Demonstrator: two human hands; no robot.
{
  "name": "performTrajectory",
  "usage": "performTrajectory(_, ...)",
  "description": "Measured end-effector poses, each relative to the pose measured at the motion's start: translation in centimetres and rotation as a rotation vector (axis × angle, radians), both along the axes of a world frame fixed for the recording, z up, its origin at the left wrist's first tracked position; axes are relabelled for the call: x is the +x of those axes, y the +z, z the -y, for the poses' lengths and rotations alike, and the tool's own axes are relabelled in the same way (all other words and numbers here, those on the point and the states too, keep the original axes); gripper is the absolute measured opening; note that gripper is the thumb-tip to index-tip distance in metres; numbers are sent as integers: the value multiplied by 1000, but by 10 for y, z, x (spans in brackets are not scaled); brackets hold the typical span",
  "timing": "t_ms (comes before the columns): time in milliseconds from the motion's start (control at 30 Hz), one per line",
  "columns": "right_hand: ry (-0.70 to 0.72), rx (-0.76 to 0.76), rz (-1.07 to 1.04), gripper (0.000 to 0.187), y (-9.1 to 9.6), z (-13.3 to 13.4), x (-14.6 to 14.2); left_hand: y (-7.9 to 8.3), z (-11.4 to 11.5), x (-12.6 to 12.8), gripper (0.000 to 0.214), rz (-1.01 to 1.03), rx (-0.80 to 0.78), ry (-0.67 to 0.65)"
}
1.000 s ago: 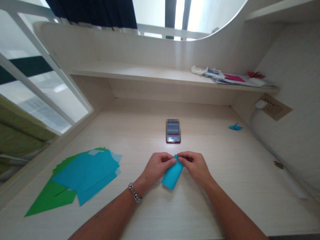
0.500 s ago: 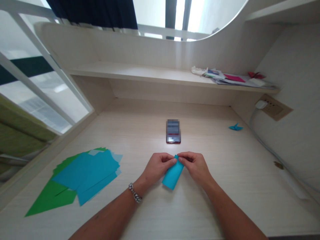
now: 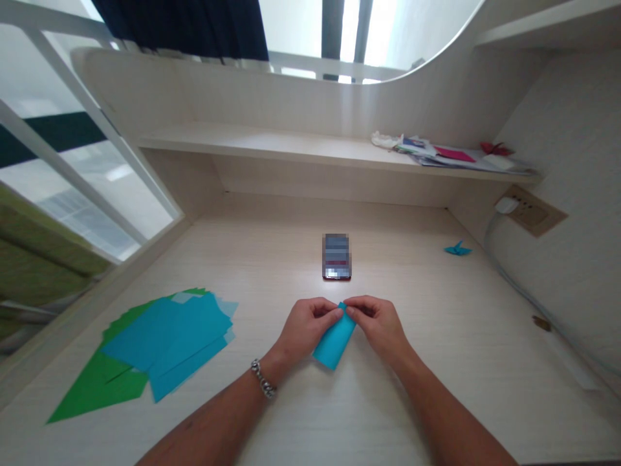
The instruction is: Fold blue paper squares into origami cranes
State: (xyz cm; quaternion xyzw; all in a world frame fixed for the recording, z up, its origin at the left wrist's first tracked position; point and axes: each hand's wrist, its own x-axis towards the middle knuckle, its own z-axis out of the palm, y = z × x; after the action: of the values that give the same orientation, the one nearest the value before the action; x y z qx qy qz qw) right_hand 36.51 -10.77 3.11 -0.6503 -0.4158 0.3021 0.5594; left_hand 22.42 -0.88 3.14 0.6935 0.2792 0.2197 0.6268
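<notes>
A narrow piece of blue paper (image 3: 334, 345), bent over on itself, slants between my hands above the pale desk. At its far end my left hand (image 3: 310, 327) pinches the left corner between thumb and fingers. My right hand (image 3: 379, 323) pinches the same end from the right, its thumb close to the left one. Both hands are closed on the paper, and the fingertips behind it are hidden. The paper's near end hangs free and looks slightly curved.
Blue and green paper sheets (image 3: 179, 343) lie fanned at the left. Beyond my hands is a phone (image 3: 336, 257) with a blurred screen. A small folded blue paper figure (image 3: 457, 248) sits at the right, near a plugged-in cable (image 3: 514, 285). Papers (image 3: 451, 154) rest on the shelf.
Almost nothing differs. The near end of the blue paper has shifted very slightly to the left, while both hands keep their pinch at the far end.
</notes>
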Motion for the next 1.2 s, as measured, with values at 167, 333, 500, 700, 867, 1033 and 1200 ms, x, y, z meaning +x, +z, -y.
performTrajectory(167,-40,14,-77,20,-2,-2,0,0,0,-1,26,8,72,45)
performTrajectory(333,-72,13,-152,21,-1,-3,0,0,1,-1,26,15,59,85)
performTrajectory(500,-122,40,-302,36,-1,-4,-3,2,2,-1,26,42,62,106)
performTrajectory(700,-82,-92,-470,33,-4,-5,-3,1,2,-2,25,52,63,147)
performTrajectory(867,-131,-48,-399,32,-4,-4,-2,0,2,0,25,64,28,106)
performTrajectory(1033,-119,-64,-430,33,-8,-6,-4,-2,2,1,25,64,21,150)
performTrajectory(1200,-126,-33,-359,32,-11,-8,-4,-3,3,1,25,69,5,153)
